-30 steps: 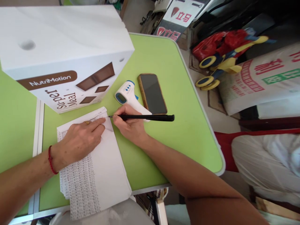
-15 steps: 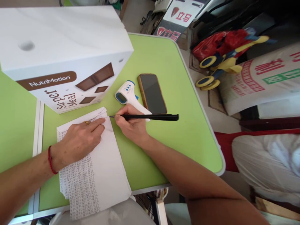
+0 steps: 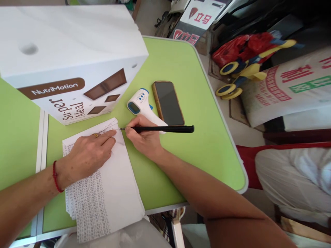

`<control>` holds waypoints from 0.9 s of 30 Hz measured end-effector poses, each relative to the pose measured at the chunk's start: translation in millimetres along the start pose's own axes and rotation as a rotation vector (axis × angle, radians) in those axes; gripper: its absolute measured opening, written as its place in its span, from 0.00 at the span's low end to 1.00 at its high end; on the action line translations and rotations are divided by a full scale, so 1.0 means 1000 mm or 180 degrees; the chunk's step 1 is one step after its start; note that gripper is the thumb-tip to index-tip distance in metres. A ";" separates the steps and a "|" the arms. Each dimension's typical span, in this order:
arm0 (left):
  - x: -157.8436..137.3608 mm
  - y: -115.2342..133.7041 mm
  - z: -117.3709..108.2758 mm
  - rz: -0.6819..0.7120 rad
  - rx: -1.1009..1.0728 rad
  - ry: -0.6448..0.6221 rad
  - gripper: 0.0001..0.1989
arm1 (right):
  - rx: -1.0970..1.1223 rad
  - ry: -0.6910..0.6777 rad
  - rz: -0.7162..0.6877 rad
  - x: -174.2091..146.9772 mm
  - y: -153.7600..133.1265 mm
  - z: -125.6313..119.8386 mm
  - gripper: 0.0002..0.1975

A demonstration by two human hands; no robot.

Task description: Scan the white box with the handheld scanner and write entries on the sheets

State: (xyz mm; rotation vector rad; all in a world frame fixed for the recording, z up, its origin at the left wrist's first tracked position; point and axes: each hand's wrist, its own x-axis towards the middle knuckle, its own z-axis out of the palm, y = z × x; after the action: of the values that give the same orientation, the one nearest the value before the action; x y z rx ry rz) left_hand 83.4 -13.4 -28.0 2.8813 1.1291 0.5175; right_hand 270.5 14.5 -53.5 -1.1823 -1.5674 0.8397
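Sheets of white paper (image 3: 121, 186), partly covered in rows of handwriting, lie at the front of the green table (image 3: 207, 151). Their top edge is folded over. Resting flat on the paper is my left hand (image 3: 89, 155), fingers stretched toward the upper right corner. My right hand (image 3: 143, 137) pinches a black pen (image 3: 170, 129), its tip at the paper's right edge beside my left fingertips. Just beyond the right hand lies a white and blue infrared thermometer (image 3: 144, 106), its handle partly hidden by the hand.
A large white NutriMotion box (image 3: 74, 62) stands at the back left. A phone (image 3: 168, 103) in a brown case lies right of the thermometer. Past the table's right edge are a yellow and blue toy (image 3: 238, 75) and a printed white sack (image 3: 287, 86).
The pen has shifted slightly to the left with my right hand. My left hand and the paper stay in place.
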 end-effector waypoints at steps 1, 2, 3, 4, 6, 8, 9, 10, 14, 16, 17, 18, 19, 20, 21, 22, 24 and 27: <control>0.000 0.000 0.000 0.0002 0.0000 0.0000 0.09 | 0.0018 0.0023 -0.0004 0.000 0.000 0.000 0.08; 0.000 0.000 0.000 0.0000 0.0005 -0.0001 0.08 | 0.0028 0.0047 -0.0001 0.000 0.000 0.000 0.08; 0.000 0.000 0.000 -0.0003 0.0016 -0.0004 0.08 | 0.0027 0.0066 0.0009 0.000 0.000 0.000 0.08; -0.001 0.000 0.000 -0.0005 0.0031 -0.0003 0.09 | 0.0010 0.0068 0.0027 0.000 0.000 0.000 0.08; -0.001 0.000 0.001 -0.0004 0.0053 0.0001 0.09 | -0.0048 0.0031 0.0060 0.000 -0.001 0.000 0.08; -0.001 0.000 0.001 -0.0013 0.0061 0.0020 0.09 | -0.0081 0.0025 0.0065 0.000 -0.001 0.000 0.08; -0.001 0.000 0.002 -0.0020 0.0060 0.0032 0.09 | -0.0076 0.0040 0.0060 0.000 -0.001 0.000 0.08; -0.001 0.000 0.002 -0.0026 0.0059 0.0042 0.09 | -0.0058 0.0057 0.0048 0.000 -0.001 0.000 0.08; 0.000 0.000 0.001 -0.0011 0.0057 0.0017 0.09 | -0.0004 -0.0002 0.0008 -0.001 -0.001 -0.001 0.08; 0.000 0.000 0.001 -0.0002 0.0061 0.0002 0.09 | -0.0032 -0.0029 0.0021 0.000 -0.001 -0.001 0.08; 0.000 0.000 0.001 0.0003 0.0058 0.0008 0.09 | -0.0051 -0.0029 0.0042 0.000 -0.001 -0.001 0.08; 0.000 0.000 0.001 0.0004 0.0053 0.0015 0.09 | -0.0065 -0.0025 0.0062 -0.001 -0.001 -0.001 0.08; 0.000 0.000 0.001 0.0005 0.0044 0.0019 0.09 | -0.0076 -0.0025 0.0082 -0.001 -0.001 -0.001 0.08; -0.001 0.000 0.002 0.0004 0.0034 0.0025 0.08 | -0.0085 -0.0034 0.0093 -0.001 0.000 -0.001 0.08; -0.001 0.000 0.002 0.0002 0.0022 0.0025 0.09 | -0.0091 -0.0045 0.0097 -0.001 0.000 -0.001 0.08; -0.001 0.000 0.002 -0.0002 0.0011 0.0025 0.09 | -0.0098 -0.0052 0.0097 -0.002 0.000 -0.001 0.08; -0.001 -0.001 0.002 -0.0001 0.0001 0.0033 0.09 | -0.0102 -0.0050 0.0091 -0.002 0.000 -0.001 0.08; -0.001 -0.001 0.002 0.0027 -0.0003 0.0051 0.09 | -0.0069 -0.0006 0.0076 -0.001 -0.001 -0.001 0.07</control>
State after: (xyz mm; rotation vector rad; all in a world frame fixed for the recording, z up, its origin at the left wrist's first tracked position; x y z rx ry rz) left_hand 82.5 -13.2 -30.5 2.8877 1.1190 0.5419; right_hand 271.1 13.0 -53.2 -1.2183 -1.5700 0.8415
